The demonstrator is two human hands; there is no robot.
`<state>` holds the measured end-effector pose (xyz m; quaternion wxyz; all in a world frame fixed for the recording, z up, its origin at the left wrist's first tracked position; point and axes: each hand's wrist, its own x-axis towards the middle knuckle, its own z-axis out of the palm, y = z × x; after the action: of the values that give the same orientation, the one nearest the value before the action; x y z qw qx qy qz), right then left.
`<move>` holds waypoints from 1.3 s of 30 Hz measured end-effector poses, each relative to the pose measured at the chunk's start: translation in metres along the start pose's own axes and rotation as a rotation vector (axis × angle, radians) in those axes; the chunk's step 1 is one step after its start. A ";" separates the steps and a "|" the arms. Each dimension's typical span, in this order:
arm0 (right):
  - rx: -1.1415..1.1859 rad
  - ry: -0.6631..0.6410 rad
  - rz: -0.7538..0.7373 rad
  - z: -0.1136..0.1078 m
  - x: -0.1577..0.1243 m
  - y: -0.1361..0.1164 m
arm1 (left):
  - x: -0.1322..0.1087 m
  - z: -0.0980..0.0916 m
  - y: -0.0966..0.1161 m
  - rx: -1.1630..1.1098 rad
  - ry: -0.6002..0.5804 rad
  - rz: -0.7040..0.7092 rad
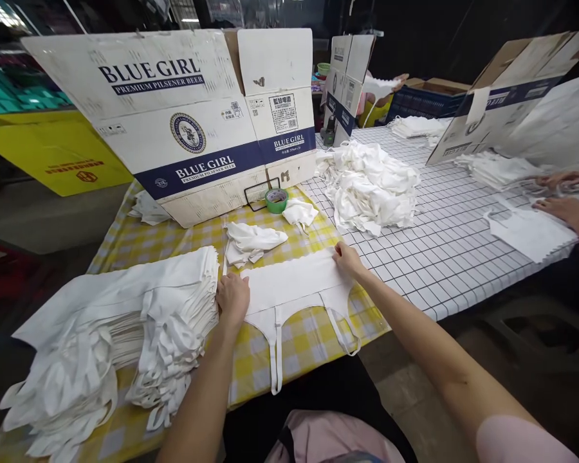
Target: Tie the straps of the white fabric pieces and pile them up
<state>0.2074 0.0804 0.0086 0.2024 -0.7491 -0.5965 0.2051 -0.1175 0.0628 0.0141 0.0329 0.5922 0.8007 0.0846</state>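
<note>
Left hand (232,297) and right hand (348,258) press palms-down, gripping nothing, on centre-frame cloth (294,283). Limp, light, I judge; take corners.

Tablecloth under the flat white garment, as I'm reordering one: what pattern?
Yellow-and-white checked tablecloth, best in the head view.

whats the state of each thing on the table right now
white strap piece: spread flat, straps hanging over the edge
left hand: open, pressing its left end
right hand: open, fingertips on its right corner
stack: neatly piled, at left
loose heap: crumpled, unsorted
beer carton: flattened, standing upright
tape roll: lying flat
</note>
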 end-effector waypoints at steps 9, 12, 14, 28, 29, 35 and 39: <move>0.023 0.058 -0.019 -0.014 -0.002 -0.011 | 0.002 -0.006 0.008 -0.035 0.021 0.012; 0.035 0.061 -0.054 -0.030 -0.031 -0.017 | -0.013 -0.003 0.018 -0.031 0.170 0.192; 0.045 -0.008 -0.095 -0.037 -0.067 -0.016 | -0.024 -0.001 0.031 -0.049 0.168 0.418; 0.310 -0.103 -0.052 0.010 -0.246 0.029 | -0.062 0.031 0.107 -0.106 -0.329 1.166; 0.401 -0.122 -0.028 0.009 -0.245 0.030 | -0.062 0.032 0.107 -0.111 -0.336 1.162; 0.677 -0.138 0.078 0.013 -0.254 0.045 | -0.062 0.027 0.109 -0.195 -0.427 1.124; 0.721 -0.001 0.136 0.027 -0.269 0.043 | -0.048 0.013 0.090 -0.363 -0.518 1.054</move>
<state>0.1725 -0.1900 -0.0202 0.4390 -0.6674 -0.4349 0.4156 -0.0170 0.0441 0.0150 0.2806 0.8946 0.3390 0.0777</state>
